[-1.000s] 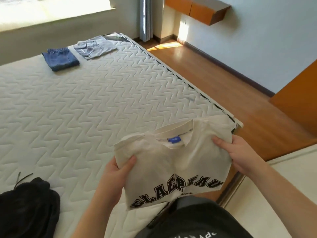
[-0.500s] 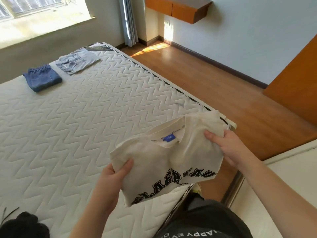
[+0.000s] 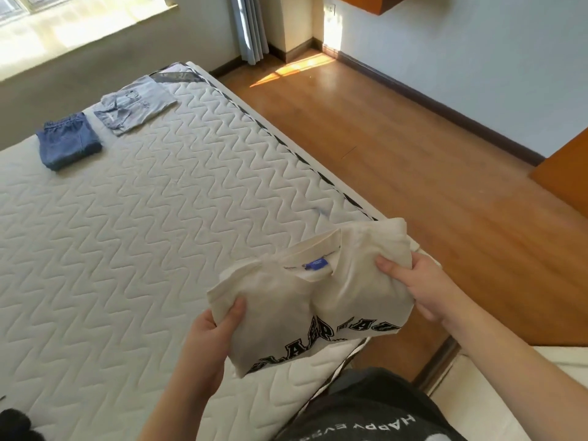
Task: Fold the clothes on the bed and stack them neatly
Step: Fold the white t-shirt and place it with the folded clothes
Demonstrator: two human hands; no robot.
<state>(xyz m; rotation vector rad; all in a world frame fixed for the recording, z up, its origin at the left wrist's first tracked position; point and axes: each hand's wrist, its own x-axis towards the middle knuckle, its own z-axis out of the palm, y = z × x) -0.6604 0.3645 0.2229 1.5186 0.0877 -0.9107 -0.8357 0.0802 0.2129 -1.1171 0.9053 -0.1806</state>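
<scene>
Quilted white mattress [image 3: 133, 237], wood floor [image 3: 413, 160], both hands [image 3: 210, 329] [image 3: 423, 281] pinching folded cream shirt [image 3: 318, 300].

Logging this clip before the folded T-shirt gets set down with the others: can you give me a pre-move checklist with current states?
1. Both hands hold the T-shirt: ok; left hand grips the left edge, right hand the right edge.
2. T-shirt folded into a compact packet: ok; collar and blue label face up.
3. T-shirt clear of the mattress: ok, held above its near corner.
4. Folded items at the far end: ok; blue shorts and pale garment lie side by side, not stacked.
5. Free path across the mattress: ok.
6. All clothes folded: not ok; a dark garment is still bunched at the near left edge.
</scene>
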